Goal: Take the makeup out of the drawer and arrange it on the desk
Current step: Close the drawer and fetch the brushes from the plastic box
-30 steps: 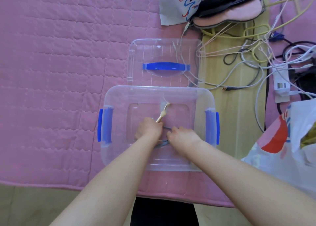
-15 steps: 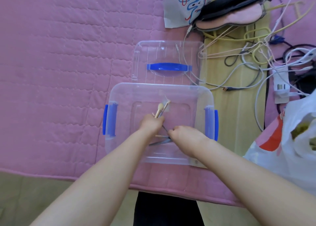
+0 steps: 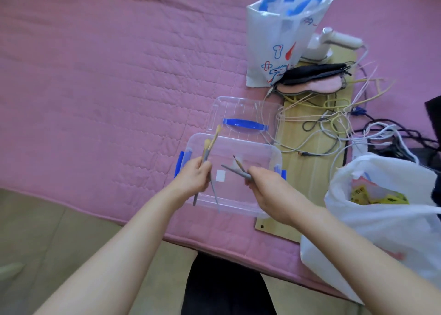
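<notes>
A clear plastic box (image 3: 260,152) with blue side clips sits on the pink quilted cover. Above its left part my left hand (image 3: 194,177) grips two makeup brushes (image 3: 211,145) with grey handles and pale bristles pointing up and away. Over the right part my right hand (image 3: 265,186) holds two thin grey makeup tools (image 3: 235,169), their tips pointing up and left. Both hands are lifted above the box. A small white label shows on the box floor between them.
The box's clear lid (image 3: 241,114) with a blue handle lies just behind it. A wooden board (image 3: 307,162) at right carries tangled cables (image 3: 334,119), eye masks (image 3: 315,81) and a printed bag (image 3: 281,33). A white plastic bag (image 3: 381,219) sits at near right.
Both hands have lifted out of the box, each bringing brushes up with it, and have moved apart. The camera view has tilted up and shifted, showing more of the far bag.
</notes>
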Available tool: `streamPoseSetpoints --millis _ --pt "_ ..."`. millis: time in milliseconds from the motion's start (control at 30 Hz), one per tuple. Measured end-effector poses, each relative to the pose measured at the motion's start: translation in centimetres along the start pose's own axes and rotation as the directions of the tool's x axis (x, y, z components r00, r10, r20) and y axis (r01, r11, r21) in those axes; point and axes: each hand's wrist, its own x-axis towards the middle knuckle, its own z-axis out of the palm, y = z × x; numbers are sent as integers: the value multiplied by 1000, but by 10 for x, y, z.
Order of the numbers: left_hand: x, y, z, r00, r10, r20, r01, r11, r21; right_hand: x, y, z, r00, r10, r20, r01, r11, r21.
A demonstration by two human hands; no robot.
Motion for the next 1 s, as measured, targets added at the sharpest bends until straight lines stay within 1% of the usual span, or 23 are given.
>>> streamPoseSetpoints --millis 100,200,300,400,467,533,600,667,733,867,1000 --pt "-48 18 -3 999 10 -38 -15 991 -130 -27 -32 -21 997 60 -43 -49 974 220" --pt "-98 35 -2 998 30 -64 -44 972 -232 -58 -64 -36 995 77 -60 -51 935 352" --pt "-150 53 -3 996 23 -87 -50 946 -321 -88 -98 -48 995 63 -73 -24 894 447" --pt "-201 62 -8 993 30 -116 -76 904 -420 -114 -130 -55 995 36 -96 17 865 501" --pt "-235 63 -13 986 47 -162 -118 879 -462 -130 -152 -58 995 8 -103 47 850 524" --pt "-267 59 -20 970 53 -236 -168 850 -499 -141 -174 -58 995 -19 -93 67 831 553" --pt "-293 52 -26 945 32 -325 -215 809 -547 -148 -192 -56 996 -28 -79 70 804 591" --pt "-323 42 -33 906 -2 -423 -291 722 -627 -157 -216 -54 997 -65 -49 82 787 612" --pt "-352 29 -40 862 -34 -507 -367 649 -667 -166 -238 -49 992 -122 -26 113 794 598" --pt "-396 4 -55 784 -75 -616 -452 612 -649 -183 -278 -37 974 -224 25 171 805 568" --pt "-430 -23 -75 722 -97 -685 -526 567 -634 -196 -312 -17 956 -283 80 199 822 533"
